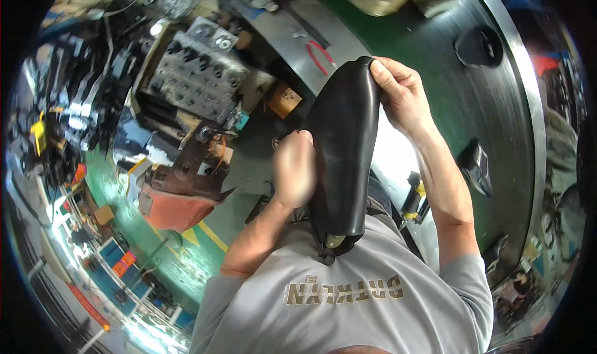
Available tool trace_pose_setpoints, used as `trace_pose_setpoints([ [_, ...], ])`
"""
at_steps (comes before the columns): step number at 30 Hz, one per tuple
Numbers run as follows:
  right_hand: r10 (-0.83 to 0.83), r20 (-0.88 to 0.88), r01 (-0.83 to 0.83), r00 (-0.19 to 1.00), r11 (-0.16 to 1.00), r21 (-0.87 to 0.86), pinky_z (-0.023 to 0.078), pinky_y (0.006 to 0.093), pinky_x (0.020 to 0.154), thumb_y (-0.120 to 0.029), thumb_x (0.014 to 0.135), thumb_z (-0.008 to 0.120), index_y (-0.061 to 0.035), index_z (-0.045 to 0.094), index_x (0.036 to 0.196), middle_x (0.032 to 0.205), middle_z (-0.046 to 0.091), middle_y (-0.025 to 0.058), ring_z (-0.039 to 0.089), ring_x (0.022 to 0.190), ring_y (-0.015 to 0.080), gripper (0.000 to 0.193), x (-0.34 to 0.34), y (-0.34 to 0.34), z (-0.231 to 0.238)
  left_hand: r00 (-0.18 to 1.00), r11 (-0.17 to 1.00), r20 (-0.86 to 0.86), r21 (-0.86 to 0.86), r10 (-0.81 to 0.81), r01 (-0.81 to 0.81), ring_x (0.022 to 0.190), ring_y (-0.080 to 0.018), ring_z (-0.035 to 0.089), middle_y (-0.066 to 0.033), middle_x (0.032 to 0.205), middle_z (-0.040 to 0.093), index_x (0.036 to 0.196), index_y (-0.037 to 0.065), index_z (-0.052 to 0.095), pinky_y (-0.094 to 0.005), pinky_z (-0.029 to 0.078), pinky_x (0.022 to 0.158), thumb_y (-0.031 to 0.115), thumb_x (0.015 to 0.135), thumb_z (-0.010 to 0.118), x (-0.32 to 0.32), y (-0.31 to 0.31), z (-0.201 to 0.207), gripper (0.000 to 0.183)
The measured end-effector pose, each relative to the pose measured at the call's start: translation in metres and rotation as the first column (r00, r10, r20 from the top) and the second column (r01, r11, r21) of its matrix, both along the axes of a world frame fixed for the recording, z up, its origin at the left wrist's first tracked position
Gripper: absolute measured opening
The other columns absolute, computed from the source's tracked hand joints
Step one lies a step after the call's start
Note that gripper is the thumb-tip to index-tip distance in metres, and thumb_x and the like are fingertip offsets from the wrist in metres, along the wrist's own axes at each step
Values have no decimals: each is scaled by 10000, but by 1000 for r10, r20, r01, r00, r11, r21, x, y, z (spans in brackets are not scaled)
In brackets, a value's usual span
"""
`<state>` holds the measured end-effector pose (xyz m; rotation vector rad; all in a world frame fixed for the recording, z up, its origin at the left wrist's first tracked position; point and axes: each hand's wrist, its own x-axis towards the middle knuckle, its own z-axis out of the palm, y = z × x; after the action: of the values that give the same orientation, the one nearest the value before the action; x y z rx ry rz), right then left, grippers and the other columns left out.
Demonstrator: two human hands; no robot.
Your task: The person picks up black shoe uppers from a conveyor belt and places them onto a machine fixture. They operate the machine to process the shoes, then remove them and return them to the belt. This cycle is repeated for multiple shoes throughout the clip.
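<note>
- Far left, on the floor: a grey metal block (198,74) full of round holes, with a rust-red machine part (177,201) lying nearer to me.
- My left hand (293,167) is closed on the left edge of a black rubber sheet (343,149), about midway along its length; the hand is blurred, so I cannot tell the finger placement.
- The black rubber sheet is held up in front of my chest, between both hands. It is long and curved, and its lower end hangs against my grey shirt (348,292).
- Red-handled pliers (320,55) lie on the grey bench (280,30), just above the sheet's top end.
- My right hand (401,93) pinches the sheet's top edge, fingers folded over it.
- Right: a large green disc (454,99) with a steel rim and dark openings.
</note>
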<state>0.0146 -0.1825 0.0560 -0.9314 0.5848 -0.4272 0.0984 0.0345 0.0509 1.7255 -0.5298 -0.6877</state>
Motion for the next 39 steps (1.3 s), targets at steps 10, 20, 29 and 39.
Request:
trace_pose_setpoints([
  [10,367,68,-368,928,930,2,420,191,599,-296,938,656,-111,612,916,791,590,-65,534,683,30,192,199,124,72,882,865,-270,-227,385,-447,649,-35,413,40,726,491,776,50,509,-224,366,584,245,1063,385,114,128,58,368],
  [20,555,130,-554,822,831,-45,447,150,530,-302,976,586,-95,635,961,803,623,-37,559,655,-2,213,353,262,117,755,649,-403,-389,518,-653,799,-78,571,-39,915,630,999,1,582,-238,479,723,238,1067,355,221,251,113,335],
  [29,672,192,-698,715,703,140,543,246,723,-366,1003,520,-5,676,985,884,704,52,665,775,105,393,413,342,101,704,621,-382,-334,599,-710,799,-106,588,-48,937,636,1058,31,602,-256,496,717,359,1048,405,323,313,116,382],
  [39,450,301,-518,841,831,203,507,277,804,-228,957,615,-60,608,1028,958,627,10,587,864,100,183,496,362,66,563,450,-533,-339,632,-826,801,-111,558,-33,903,601,993,48,591,-273,483,725,386,1030,447,422,296,109,369],
])
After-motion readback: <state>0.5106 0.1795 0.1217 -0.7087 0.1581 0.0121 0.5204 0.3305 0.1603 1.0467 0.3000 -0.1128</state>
